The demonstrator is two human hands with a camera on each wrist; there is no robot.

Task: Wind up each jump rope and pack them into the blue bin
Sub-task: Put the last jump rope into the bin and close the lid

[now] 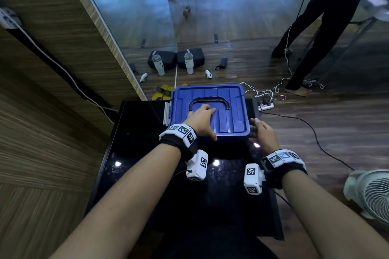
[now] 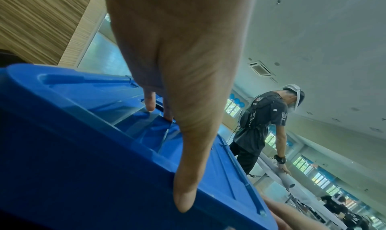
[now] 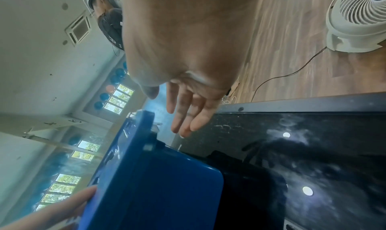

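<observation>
my left hand (image 1: 201,120) lies flat on the lid of the blue plastic bin (image 1: 229,99), fingers straight, tips just short of the dark carry handle (image 1: 207,102), thumb over the near edge. my right hand (image 1: 262,135) is at the bin's near right corner, fingers loose and spread, gripping nothing. bin sits at the far end of the glossy black table (image 1: 210,195), dead ahead of both hands. no jump ropes visible; lid's shut. white floor fan (image 1: 372,193) well off right.
</observation>
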